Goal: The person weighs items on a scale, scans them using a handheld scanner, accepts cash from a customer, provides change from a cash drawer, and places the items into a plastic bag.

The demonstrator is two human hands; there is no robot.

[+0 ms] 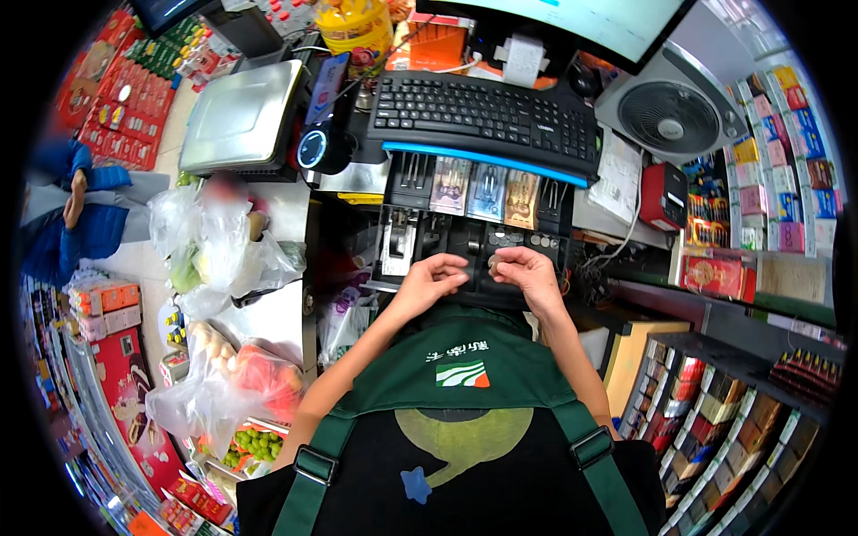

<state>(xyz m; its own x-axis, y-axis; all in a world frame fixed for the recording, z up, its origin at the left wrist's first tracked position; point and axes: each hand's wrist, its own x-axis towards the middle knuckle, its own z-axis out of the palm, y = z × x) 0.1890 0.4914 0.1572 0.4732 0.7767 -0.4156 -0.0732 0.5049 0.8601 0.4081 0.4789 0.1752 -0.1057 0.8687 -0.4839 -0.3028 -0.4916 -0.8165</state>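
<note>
An open cash drawer (pixel 476 251) lies before me under the black keyboard (pixel 482 110). Banknotes (pixel 487 191) lie under wire clips in its back compartments, and coins (pixel 506 236) in the compartments in front of them. My right hand (pixel 526 271) pinches a coin (pixel 494 262) between thumb and fingertips above the drawer's front right part; whether it is one coin or more I cannot tell. To its left, my left hand (pixel 436 278) hovers over the drawer with fingers curved and apart, holding nothing visible.
Left of the drawer, the metal counter bears a scale (pixel 241 114) and plastic bags of produce (pixel 224 248). A person in a blue jacket (pixel 100 214) stands beyond it. A fan (pixel 670 117) and a red device (pixel 663 196) stand right. A monitor (pixel 576 20) is at the back.
</note>
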